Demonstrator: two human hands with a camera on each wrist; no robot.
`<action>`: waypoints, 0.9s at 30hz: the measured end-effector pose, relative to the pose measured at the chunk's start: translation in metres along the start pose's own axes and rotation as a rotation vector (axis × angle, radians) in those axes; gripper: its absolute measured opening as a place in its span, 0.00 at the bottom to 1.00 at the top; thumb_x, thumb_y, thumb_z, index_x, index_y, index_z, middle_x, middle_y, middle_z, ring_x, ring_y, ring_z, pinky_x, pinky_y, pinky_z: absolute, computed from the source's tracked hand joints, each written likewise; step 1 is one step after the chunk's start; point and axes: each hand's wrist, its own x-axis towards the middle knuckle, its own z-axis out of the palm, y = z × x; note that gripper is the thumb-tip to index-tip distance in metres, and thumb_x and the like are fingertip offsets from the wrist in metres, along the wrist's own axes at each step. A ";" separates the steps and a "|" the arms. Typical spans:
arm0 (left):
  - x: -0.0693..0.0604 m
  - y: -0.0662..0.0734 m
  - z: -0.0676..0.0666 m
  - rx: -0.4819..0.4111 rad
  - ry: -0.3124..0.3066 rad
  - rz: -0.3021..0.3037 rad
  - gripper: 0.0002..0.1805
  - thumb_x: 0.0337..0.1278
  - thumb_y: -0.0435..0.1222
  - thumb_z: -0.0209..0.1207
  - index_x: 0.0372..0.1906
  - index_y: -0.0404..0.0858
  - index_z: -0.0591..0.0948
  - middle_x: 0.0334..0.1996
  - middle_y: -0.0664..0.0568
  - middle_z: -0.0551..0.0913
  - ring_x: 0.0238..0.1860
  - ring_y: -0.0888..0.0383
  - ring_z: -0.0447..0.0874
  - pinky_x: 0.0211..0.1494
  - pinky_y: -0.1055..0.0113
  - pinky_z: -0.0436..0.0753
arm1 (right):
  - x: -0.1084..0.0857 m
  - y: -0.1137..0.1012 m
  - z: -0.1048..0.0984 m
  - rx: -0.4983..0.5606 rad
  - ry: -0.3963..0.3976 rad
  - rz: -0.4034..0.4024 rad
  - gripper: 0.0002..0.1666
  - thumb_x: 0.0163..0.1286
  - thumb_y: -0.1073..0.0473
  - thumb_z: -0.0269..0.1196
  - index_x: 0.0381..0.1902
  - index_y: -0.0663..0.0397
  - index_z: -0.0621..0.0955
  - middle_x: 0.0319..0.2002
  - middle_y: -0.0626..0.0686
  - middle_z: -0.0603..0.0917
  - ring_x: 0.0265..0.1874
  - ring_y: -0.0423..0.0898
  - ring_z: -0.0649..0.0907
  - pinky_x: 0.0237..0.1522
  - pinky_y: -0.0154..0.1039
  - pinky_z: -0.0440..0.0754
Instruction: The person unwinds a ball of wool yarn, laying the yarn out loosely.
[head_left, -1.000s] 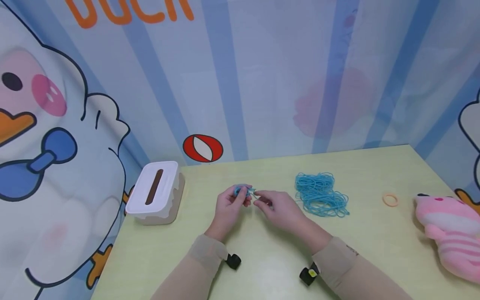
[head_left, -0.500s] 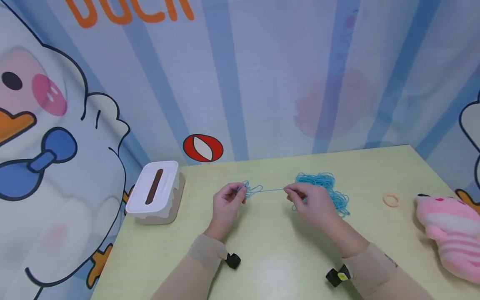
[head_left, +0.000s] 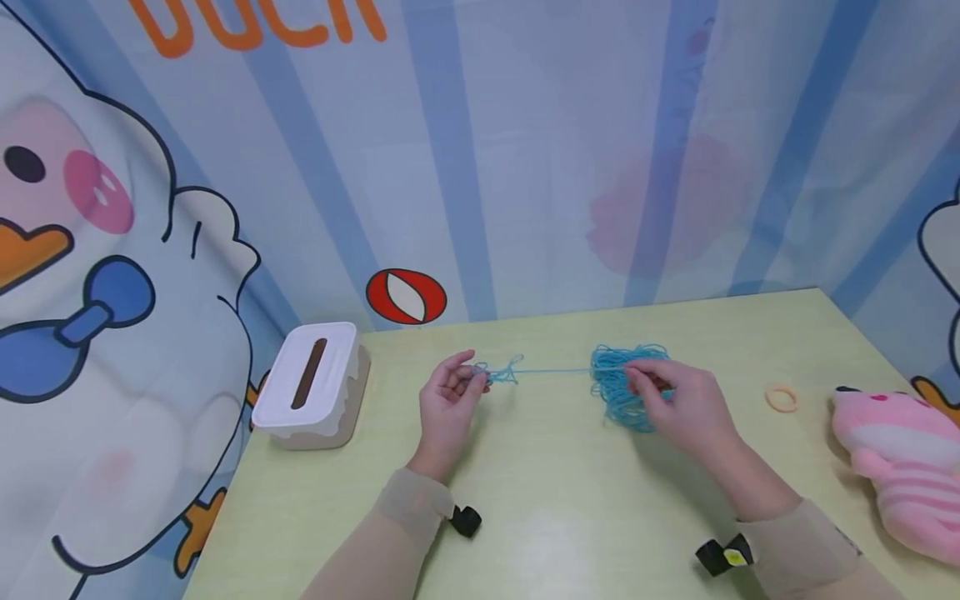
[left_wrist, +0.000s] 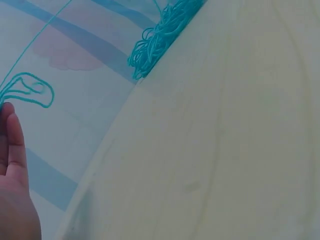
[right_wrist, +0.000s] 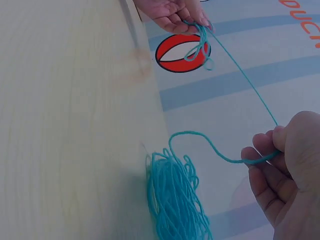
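My left hand (head_left: 447,406) pinches a small bundle of blue cord (head_left: 504,372) between thumb and fingers, and a few loops stick out to its right. From that bundle a single strand (head_left: 555,371) runs taut across to my right hand (head_left: 688,402), which pinches it between thumb and forefinger. Past the right fingers the cord sags in a curve down to a larger loose pile of blue cord (right_wrist: 175,200) on the table, seen in the right wrist view. In the head view the right hand hovers over that pile and covers part of it.
A lidded tissue box (head_left: 307,387) stands at the table's left side. To the right lie an orange ring (head_left: 782,399) and a pink striped plush toy (head_left: 900,467). Behind the pale table (head_left: 555,517) hangs a printed curtain (head_left: 540,167).
My right hand has drawn away to the right from the left hand, stretching a strand between them. The left hand has stayed nearly in place, and its loops now show outside the fingers.
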 end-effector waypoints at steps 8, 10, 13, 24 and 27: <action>0.000 -0.002 0.000 0.033 0.009 0.024 0.13 0.75 0.26 0.66 0.58 0.33 0.88 0.46 0.48 0.90 0.41 0.61 0.91 0.54 0.73 0.91 | -0.006 0.020 -0.021 -0.045 0.046 0.084 0.12 0.82 0.59 0.67 0.55 0.58 0.91 0.37 0.53 0.95 0.34 0.39 0.89 0.24 0.32 0.81; 0.000 -0.002 0.000 0.043 0.021 0.030 0.12 0.75 0.26 0.66 0.57 0.33 0.88 0.46 0.43 0.90 0.40 0.62 0.91 0.53 0.72 0.91 | -0.008 0.027 -0.027 -0.071 0.035 0.118 0.14 0.83 0.57 0.66 0.57 0.58 0.91 0.38 0.55 0.95 0.34 0.38 0.89 0.25 0.32 0.81; 0.001 -0.001 0.000 0.040 0.050 0.040 0.11 0.75 0.26 0.65 0.56 0.32 0.88 0.48 0.32 0.88 0.39 0.61 0.91 0.52 0.72 0.91 | -0.010 0.038 -0.036 -0.122 0.007 0.182 0.17 0.85 0.53 0.63 0.58 0.58 0.90 0.40 0.56 0.95 0.36 0.44 0.91 0.30 0.34 0.82; 0.000 -0.001 -0.001 0.001 0.071 0.052 0.10 0.75 0.25 0.64 0.55 0.28 0.87 0.48 0.26 0.86 0.39 0.58 0.93 0.52 0.71 0.92 | -0.012 0.041 -0.027 -0.240 -0.088 0.230 0.22 0.79 0.60 0.60 0.64 0.65 0.86 0.64 0.76 0.82 0.54 0.73 0.85 0.46 0.65 0.85; 0.000 0.000 -0.001 0.006 0.067 0.055 0.10 0.75 0.25 0.64 0.55 0.28 0.87 0.48 0.25 0.86 0.38 0.62 0.92 0.52 0.71 0.92 | -0.006 0.018 -0.001 -0.200 -0.024 0.064 0.21 0.75 0.65 0.61 0.63 0.63 0.87 0.63 0.70 0.85 0.64 0.74 0.82 0.64 0.72 0.81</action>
